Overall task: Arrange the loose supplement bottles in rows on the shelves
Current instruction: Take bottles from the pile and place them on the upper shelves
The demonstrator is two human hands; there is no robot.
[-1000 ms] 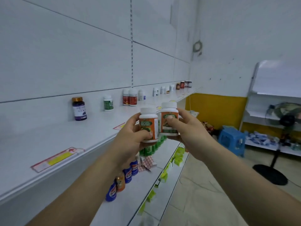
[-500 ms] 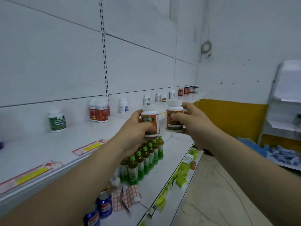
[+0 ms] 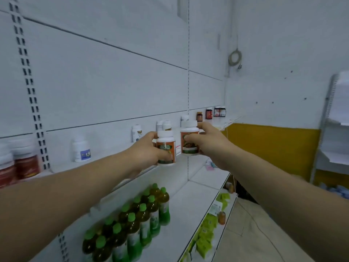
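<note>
Two clamped grips: left hand (image 3: pixel 145 150), lower bottle (image 3: pixel 166 146); right hand (image 3: pixel 209 143), higher bottle (image 3: pixel 189 133); shelf (image 3: pixel 60 165) beneath

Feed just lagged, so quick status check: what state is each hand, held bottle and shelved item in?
Left hand: grips left bottle, upright, capped.
Right hand: grips right bottle, upright, capped.
White bottle: standing on top shelf, capped.
Red bottles: standing on top shelf.
Green-capped drinks: upright, rowed on lower shelf.

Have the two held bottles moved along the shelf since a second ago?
Yes. The bottles went toward the far end of the shelf; the red-labelled pair now lies well left of them.
</note>
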